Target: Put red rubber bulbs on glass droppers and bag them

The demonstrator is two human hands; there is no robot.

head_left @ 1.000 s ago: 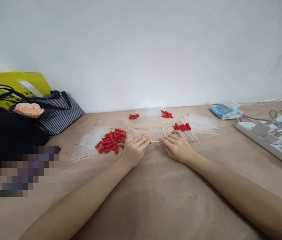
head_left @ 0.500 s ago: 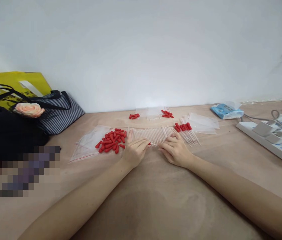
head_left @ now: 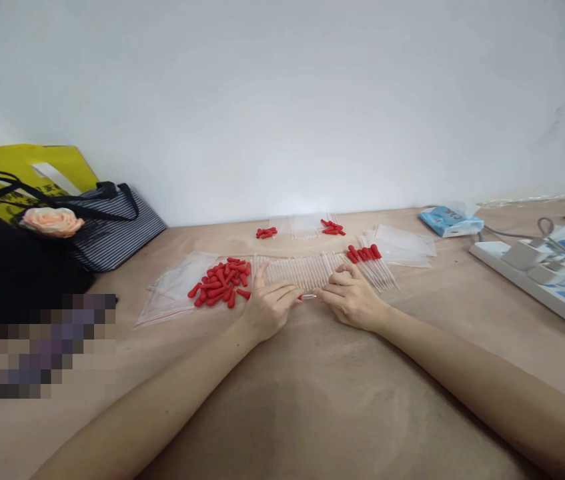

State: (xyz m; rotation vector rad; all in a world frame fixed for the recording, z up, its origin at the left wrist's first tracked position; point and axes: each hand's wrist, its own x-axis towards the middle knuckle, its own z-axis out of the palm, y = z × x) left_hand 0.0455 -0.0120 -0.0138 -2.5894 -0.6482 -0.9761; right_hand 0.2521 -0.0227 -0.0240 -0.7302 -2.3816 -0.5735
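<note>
Clock centred between the hands; striped bag (head_left: 117,230) at 10 o'clock, far off, probably pushed aside to leave working room; clear zip bags (head_left: 162,300) flat at 9, loose red bulb pile (head_left: 218,283) beside and partly over them, likely put there for easy reach by the left hand (head_left: 273,307); that hand has its fingertips drawn together, pinching a red bulb (head_left: 300,298), mostly hidden; clear tube (head_left: 309,297) lies level between the hands, pointing at the bulb, presumably to line up the two ends; right hand (head_left: 355,299) pinches the tube's other end, fingers curled, exact grip hidden; row of bare tubes (head_left: 297,272) at 12, side by side, likely so singles lift off easily; bulb-topped tubes (head_left: 379,270) at 2, just past the right hand, seemingly set apart from bare ones; power strip (head_left: 537,280) at 3, well clear.
</note>
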